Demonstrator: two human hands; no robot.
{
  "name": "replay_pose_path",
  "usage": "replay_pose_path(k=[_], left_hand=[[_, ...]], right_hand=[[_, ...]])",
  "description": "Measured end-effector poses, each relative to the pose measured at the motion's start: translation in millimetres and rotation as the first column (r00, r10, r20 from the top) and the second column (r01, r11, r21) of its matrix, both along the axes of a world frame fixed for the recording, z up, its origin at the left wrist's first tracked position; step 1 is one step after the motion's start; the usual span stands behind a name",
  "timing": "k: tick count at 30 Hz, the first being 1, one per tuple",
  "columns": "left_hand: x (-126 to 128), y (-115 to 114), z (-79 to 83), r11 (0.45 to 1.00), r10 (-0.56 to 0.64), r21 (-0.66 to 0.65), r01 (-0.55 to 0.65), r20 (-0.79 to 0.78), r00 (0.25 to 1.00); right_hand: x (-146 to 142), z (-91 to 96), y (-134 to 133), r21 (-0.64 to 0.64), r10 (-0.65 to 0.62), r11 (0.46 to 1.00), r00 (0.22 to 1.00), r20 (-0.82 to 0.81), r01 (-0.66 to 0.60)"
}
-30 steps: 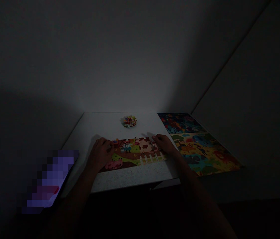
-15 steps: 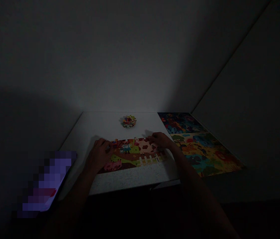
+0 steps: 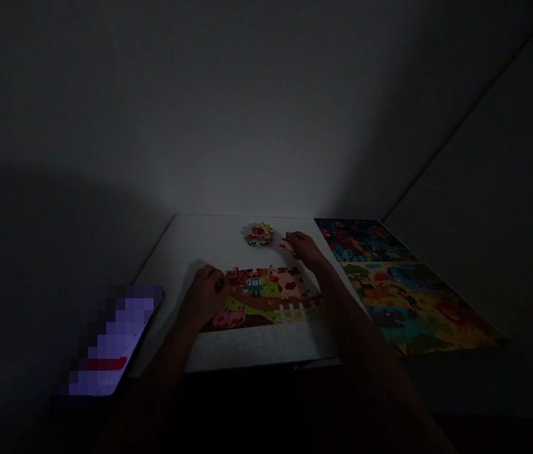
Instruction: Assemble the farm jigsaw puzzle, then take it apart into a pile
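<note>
A partly joined farm jigsaw puzzle (image 3: 266, 296), showing a farmer, a pink pig, a spotted cow and a white fence, lies on the white table. My left hand (image 3: 205, 295) rests at its left edge, fingers curled in; what they hold, if anything, is hidden. Above the puzzle's far right side, my right hand (image 3: 304, 249) pinches a small pinkish puzzle piece (image 3: 287, 245) between thumb and fingers. Just left of that piece, a heap of loose puzzle pieces (image 3: 259, 234) sits near the back of the table.
To the right lie two assembled animal pictures, a dark blue one (image 3: 356, 239) behind a yellow one (image 3: 408, 302). A lit, pixelated screen (image 3: 119, 340) stands at the table's left edge. White walls (image 3: 247, 126) rise behind; the light is dim.
My right hand has lifted off the puzzle's far right edge toward the heap, and a piece now shows in its fingers. My left hand stays at the left edge. The view has shifted slightly.
</note>
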State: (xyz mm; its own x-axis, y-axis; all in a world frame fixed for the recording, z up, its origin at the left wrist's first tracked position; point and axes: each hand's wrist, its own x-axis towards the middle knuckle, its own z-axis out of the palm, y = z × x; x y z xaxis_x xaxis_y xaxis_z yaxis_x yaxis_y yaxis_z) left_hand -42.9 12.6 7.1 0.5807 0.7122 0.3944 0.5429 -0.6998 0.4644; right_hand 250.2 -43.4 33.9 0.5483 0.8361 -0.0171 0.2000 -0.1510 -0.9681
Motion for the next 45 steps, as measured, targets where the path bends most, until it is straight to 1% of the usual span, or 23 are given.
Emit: replay_pose_path(k=[3, 5, 7, 9, 12, 14, 16, 19, 24, 29, 32, 35, 38, 41, 45], left_hand=[[0.1, -0.6, 0.9, 1.0, 0.014, -0.009, -0.014, 0.004, 1.0], [0.0, -1.1, 1.5, 0.999, 0.02, -0.026, -0.02, 0.0, 1.0], [0.0, -1.9, 1.9, 0.999, 0.026, -0.045, -0.026, 0.003, 1.0], [0.1, -2.9, 2.3, 0.998, 0.03, -0.062, -0.03, 0.009, 1.0], [0.2, -4.1, 3.3, 0.995, 0.026, -0.099, -0.025, 0.003, 1.0], [0.3, -4.6, 4.7, 0.992, 0.022, -0.124, -0.022, 0.002, 1.0], [0.4, -5.0, 6.3, 0.989, 0.027, -0.148, -0.026, 0.008, 1.0], [0.4, -5.0, 7.7, 0.982, 0.049, -0.182, -0.045, 0.022, 0.999], [0.1, -3.0, 5.0, 0.982, 0.061, -0.184, -0.048, 0.07, 0.996], [0.2, -0.9, 2.9, 0.984, 0.069, -0.168, -0.053, 0.086, 0.994], [0.6, 0.2, 3.4, 0.982, 0.082, -0.177, -0.064, 0.099, 0.992], [0.5, 2.2, 4.1, 0.976, 0.104, -0.203, -0.076, 0.134, 0.986], [-0.2, 4.7, 4.3, 0.969, 0.133, -0.23, -0.091, 0.175, 0.976], [-1.2, 6.5, 4.0, 0.963, 0.151, -0.252, -0.094, 0.217, 0.964], [-2.0, 6.3, 5.2, 0.956, 0.167, -0.273, -0.102, 0.225, 0.96]], right_hand=[[-10.7, -0.2, 32.5, 0.066, -0.032, 0.997, 0.99, -0.135, 0.041], [-17.6, -1.3, 53.3, 0.091, -0.053, 0.993, 0.982, -0.179, 0.07], [-22.3, -3.4, 70.3, 0.101, -0.084, 0.989, 0.979, -0.185, 0.104], [-24.0, -6.6, 82.1, 0.119, -0.128, 0.983, 0.984, -0.121, 0.142], [-22.9, -12.2, 90.6, 0.149, -0.213, 0.968, 0.973, 0.083, 0.199], [-21.6, -15.8, 91.9, 0.161, -0.229, 0.967, 0.952, 0.204, 0.198], [-20.4, -19.3, 91.4, 0.167, -0.226, 0.969, 0.93, 0.289, 0.184], [-18.6, -24.4, 89.4, 0.172, -0.224, 0.97, 0.899, 0.377, 0.17], [-14.8, -29.9, 83.9, 0.138, -0.188, 0.981, 0.871, 0.453, 0.14], [-15.4, -25.2, 72.8, 0.071, -0.137, 0.991, 0.861, 0.49, 0.117], [-15.6, -19.8, 62.7, 0.036, -0.084, 0.996, 0.855, 0.512, 0.076], [-11.6, -16.1, 49.0, 0.017, -0.054, 0.998, 0.853, 0.519, 0.053], [-1.9, -14.9, 29.9, -0.016, -0.015, 0.999, 0.853, 0.522, 0.028], [9.3, -14.5, 6.3, -0.111, 0.062, 0.994, 0.836, 0.545, -0.002], [12.9, -12.7, -20.3, -0.257, 0.231, 0.962, 0.783, 0.577, -0.094]])
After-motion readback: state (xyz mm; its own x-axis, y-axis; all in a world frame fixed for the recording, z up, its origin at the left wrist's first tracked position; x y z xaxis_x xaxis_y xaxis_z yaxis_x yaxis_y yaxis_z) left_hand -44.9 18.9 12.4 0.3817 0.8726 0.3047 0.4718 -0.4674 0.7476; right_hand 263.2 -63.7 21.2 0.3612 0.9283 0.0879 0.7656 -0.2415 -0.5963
